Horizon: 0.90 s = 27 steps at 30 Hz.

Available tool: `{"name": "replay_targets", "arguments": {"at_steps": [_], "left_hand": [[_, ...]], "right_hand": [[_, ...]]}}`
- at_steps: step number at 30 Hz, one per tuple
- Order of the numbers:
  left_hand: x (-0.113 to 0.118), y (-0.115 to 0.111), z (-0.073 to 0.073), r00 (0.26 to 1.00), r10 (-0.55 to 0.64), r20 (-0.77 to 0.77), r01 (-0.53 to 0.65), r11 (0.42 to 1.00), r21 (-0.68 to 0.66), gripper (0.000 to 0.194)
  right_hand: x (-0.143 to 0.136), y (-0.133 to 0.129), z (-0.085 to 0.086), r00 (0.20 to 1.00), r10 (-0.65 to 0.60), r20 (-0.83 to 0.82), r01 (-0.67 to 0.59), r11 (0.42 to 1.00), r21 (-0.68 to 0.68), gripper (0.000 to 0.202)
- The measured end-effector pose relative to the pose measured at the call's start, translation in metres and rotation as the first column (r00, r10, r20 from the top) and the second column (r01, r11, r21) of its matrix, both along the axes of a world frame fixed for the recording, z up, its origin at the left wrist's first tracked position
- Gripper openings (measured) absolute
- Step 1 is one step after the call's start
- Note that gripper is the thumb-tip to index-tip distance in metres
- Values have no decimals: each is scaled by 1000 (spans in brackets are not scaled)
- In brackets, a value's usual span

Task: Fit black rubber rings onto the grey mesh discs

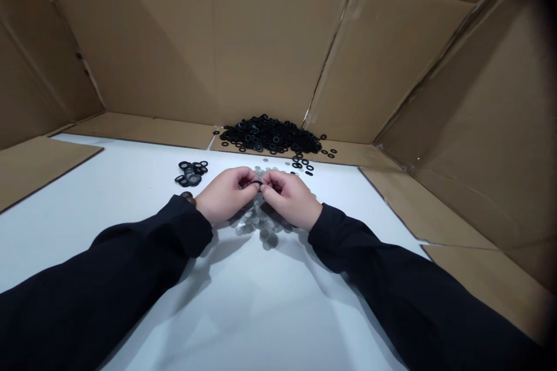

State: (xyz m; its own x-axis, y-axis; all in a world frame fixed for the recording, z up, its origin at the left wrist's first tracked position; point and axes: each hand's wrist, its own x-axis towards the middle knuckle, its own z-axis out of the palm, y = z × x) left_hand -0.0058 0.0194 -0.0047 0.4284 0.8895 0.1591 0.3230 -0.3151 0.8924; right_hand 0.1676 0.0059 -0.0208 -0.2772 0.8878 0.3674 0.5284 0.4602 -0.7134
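A small black ring (258, 182) is pinched between my two hands over the middle of the white table. My left hand (229, 193) grips its left side with thumb and fingers. On the other side, the thumb and fingers of my right hand (290, 197) close on the same ring. Beneath both hands lies a loose spread of small translucent grey discs (257, 221), partly hidden by them. To the left of my left hand sits a small cluster of black rings (191, 173), some with a grey disc inside.
A large heap of black rings (270, 134) lies at the back against the cardboard wall (270, 40). Several loose rings (302, 163) are scattered in front of it. Cardboard strips (400, 208) border the white table (261, 313) on the left, back and right.
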Motion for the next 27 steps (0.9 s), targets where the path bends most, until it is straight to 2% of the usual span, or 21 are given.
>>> {"name": "replay_targets", "arguments": {"at_steps": [2,6,9,14,17,23,27], "left_hand": [[0,0,0,1000,12,18,-11,1000,-27,15],[3,-3,1,988,48,148,-35,995,-92,19],[6,-6,1,974,52,220,-25,992,-121,18],[10,-9,-1,944,133,301,-93,985,-144,15],[11,-8,-2,930,132,344,-83,985,-152,16],[5,-2,0,974,34,222,-16,996,-83,14],[1,1,1,992,-10,127,24,994,-103,12]], "right_hand": [[0,0,-1,998,10,-68,-11,1000,-14,10],[-4,0,-4,970,31,-240,-54,995,-88,13],[-7,0,-4,960,36,-276,-72,990,-119,15],[-14,-2,-5,932,6,-363,-75,982,-176,18],[-17,-3,-6,924,-17,-383,-57,982,-180,19],[-9,-2,-7,965,-24,-262,-5,994,-110,15],[-5,-2,-6,981,4,-192,-21,996,-85,15]]}}
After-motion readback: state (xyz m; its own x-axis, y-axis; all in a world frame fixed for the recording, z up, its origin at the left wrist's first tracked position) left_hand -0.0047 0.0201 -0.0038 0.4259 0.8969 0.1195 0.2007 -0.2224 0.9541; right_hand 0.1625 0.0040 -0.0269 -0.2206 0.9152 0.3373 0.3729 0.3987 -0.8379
